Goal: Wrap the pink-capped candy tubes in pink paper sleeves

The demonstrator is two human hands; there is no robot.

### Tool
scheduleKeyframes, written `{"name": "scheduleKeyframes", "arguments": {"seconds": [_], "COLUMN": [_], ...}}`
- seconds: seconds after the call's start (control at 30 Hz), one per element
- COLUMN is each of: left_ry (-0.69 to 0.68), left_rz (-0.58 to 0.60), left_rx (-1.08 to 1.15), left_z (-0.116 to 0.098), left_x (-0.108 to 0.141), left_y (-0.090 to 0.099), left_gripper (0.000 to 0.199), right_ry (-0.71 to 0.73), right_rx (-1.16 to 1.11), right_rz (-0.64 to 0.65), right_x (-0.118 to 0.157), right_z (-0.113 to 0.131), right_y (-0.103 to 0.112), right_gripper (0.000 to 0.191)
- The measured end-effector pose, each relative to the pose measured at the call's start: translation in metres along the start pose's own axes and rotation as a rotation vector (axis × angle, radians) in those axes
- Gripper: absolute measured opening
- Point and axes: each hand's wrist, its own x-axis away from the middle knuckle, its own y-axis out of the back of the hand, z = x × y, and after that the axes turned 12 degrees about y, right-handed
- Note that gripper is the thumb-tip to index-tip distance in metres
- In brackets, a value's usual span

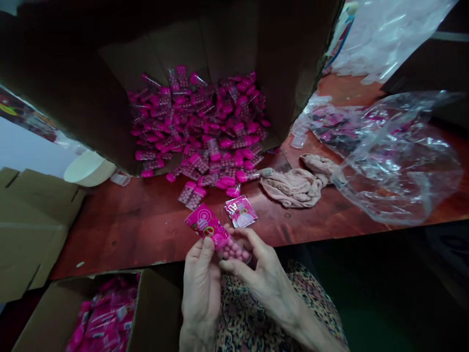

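Observation:
Between my two hands, above the table's front edge, is a small clear candy container (pixel 236 252) with a pink cap and pink balls inside. My left hand (pixel 201 278) pinches a printed pink sachet (pixel 205 222) with its thumb, at the cap end of the container. Fingers and thumb of my right hand (pixel 258 266) are closed around the container's clear body. A short stack of similar printed sachets (pixel 241 211) lies on the table just beyond my hands. Two capped candy containers (pixel 191 194) lie side by side to its left.
A large cardboard box (pixel 289 63) on its side spills many candy containers (pixel 205 122) onto the red table (pixel 146 220). A twisted cloth (pixel 293 188) and a clear plastic bag (pixel 399 171) lie right. Below left, an open carton (pixel 157 303) holds pink packs. A white bowl (pixel 88 168) stands left.

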Motion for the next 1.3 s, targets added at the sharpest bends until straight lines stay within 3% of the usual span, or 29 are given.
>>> {"name": "scheduleKeyframes", "arguments": {"seconds": [0.1, 0.27, 0.47, 0.6, 0.77, 0.83, 0.93, 1.1, 1.3], "left_ry": [-0.086, -0.078, -0.008, -0.003, -0.015, -0.013, 0.041, 0.116, 0.068], "left_rz": [0.016, 0.090, 0.234, 0.209, 0.162, 0.162, 0.237, 0.307, 0.336], "left_rx": [-0.023, -0.077, -0.074, -0.024, -0.047, -0.071, -0.056, 0.011, 0.156], "left_z": [-0.001, 0.001, 0.004, 0.006, -0.001, -0.004, -0.004, -0.001, 0.004], "left_x": [-0.002, -0.001, 0.005, 0.007, 0.003, 0.001, -0.002, -0.005, -0.004], "left_y": [-0.002, -0.003, 0.000, 0.004, 0.008, 0.010, 0.012, 0.003, -0.010], "left_gripper": [0.027, 0.022, 0.021, 0.019, 0.038, 0.043, 0.052, 0.046, 0.039], "right_ry": [0.034, 0.145, 0.205, 0.027, -0.255, -0.337, -0.408, -0.518, -0.624], "right_rx": [0.142, 0.290, 0.288, 0.067, -0.659, -0.833, -0.968, -1.072, -1.160], "right_rz": [-0.003, 0.089, 0.087, 0.111, 0.250, 0.263, 0.258, 0.310, 0.351], "right_x": [0.005, 0.012, 0.014, 0.009, 0.001, 0.000, 0.001, 0.000, 0.000], "right_z": [0.004, 0.004, 0.013, 0.018, 0.008, 0.005, 0.007, 0.011, 0.013], "right_y": [-0.004, -0.010, -0.005, 0.002, 0.000, -0.002, -0.006, -0.009, -0.006], "right_gripper": [0.012, 0.016, 0.015, 0.014, 0.027, 0.027, 0.025, 0.029, 0.034]}}
